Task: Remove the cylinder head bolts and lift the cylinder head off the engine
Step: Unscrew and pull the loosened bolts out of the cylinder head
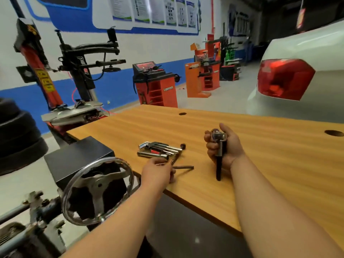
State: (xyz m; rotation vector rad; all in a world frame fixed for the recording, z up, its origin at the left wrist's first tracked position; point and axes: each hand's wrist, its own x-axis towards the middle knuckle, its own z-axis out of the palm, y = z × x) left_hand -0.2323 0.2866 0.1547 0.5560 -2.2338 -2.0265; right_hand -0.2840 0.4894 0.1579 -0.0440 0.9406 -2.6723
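Over the middle of the light wooden table (pixel 260 146), the right hand (pixel 226 148) grips a chrome-headed tool with a black shaft (pixel 219 164), held upright. Near the left edge, the left hand (pixel 158 172) pinches a thin silver rod (pixel 174 160) beside a black holder of silver hex keys (pixel 160 146). A small dark bolt (pixel 183 146) lies just beyond them. I cannot make out the cylinder head.

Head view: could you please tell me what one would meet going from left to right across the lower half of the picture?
Chrome handwheel → left hand, pinching a thin metal tool → right hand, gripping a chrome-headed tool → round hole in the wooden table.
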